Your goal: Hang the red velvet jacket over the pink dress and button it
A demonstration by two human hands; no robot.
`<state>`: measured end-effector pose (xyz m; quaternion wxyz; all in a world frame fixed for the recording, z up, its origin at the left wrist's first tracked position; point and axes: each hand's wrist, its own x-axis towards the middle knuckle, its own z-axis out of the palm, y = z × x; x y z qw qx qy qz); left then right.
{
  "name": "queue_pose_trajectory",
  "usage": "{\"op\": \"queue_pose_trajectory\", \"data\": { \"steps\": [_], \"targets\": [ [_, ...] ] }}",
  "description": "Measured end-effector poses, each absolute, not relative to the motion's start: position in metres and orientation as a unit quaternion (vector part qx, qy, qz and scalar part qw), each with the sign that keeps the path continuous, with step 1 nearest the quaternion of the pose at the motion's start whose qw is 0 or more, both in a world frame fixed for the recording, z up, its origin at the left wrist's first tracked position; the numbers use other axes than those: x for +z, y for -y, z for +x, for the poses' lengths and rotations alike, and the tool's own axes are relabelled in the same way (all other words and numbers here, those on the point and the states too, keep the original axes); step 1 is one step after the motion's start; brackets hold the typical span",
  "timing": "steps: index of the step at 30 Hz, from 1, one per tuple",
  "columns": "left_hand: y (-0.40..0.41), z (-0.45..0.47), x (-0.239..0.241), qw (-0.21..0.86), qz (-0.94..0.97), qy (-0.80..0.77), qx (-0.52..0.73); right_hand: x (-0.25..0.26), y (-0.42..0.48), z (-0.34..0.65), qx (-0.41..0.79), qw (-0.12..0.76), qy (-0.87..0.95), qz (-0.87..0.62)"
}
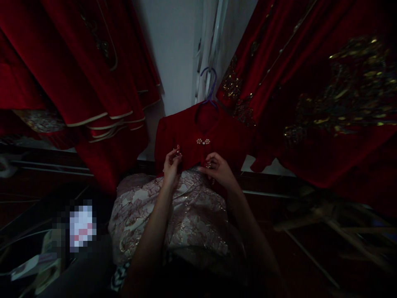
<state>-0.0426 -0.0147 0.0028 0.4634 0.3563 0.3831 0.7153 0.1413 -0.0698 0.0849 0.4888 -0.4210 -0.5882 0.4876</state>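
A small red jacket (198, 138) hangs on a purple hanger (209, 85) in front of me, with a pearl clasp (203, 141) fastened near its collar. My left hand (171, 164) pinches a small clasp piece at the jacket's front edge, below and left of the fastened clasp. My right hand (218, 167) pinches the matching piece on the opposite edge. Both sets of fingers are closed on the jacket's lower fastening. A pale pink and gold brocade skirt (173, 219) spreads below the jacket, under my forearms.
Red garments with cream trim (93, 82) hang at the left. Red garments with gold embroidery (341, 95) hang at the right. A white wall (176, 49) shows between them. Wooden slats (325, 223) lie low right, and papers (34, 265) low left.
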Motion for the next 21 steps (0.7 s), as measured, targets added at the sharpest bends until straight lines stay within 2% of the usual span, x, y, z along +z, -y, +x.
{"op": "queue_pose_trajectory", "data": {
  "steps": [4, 8, 14, 21],
  "targets": [
    [0.014, -0.041, 0.002, 0.419, 0.392, -0.384, 0.723, 0.083, 0.044, 0.116, 0.442, 0.512, 0.6, -0.428],
    [0.014, -0.039, 0.001, 0.368, 0.434, -0.385, 0.726, 0.066, 0.015, 0.089, 0.419, 0.484, 0.622, -0.452],
    [0.017, -0.041, 0.007, 0.426, 0.407, -0.369, 0.719, 0.039, -0.007, 0.069, 0.275, 0.513, 0.655, -0.482],
    [0.017, -0.038, 0.01, 0.441, 0.389, -0.356, 0.726, 0.037, -0.003, 0.059, 0.262, 0.55, 0.649, -0.455]
  ]
}}
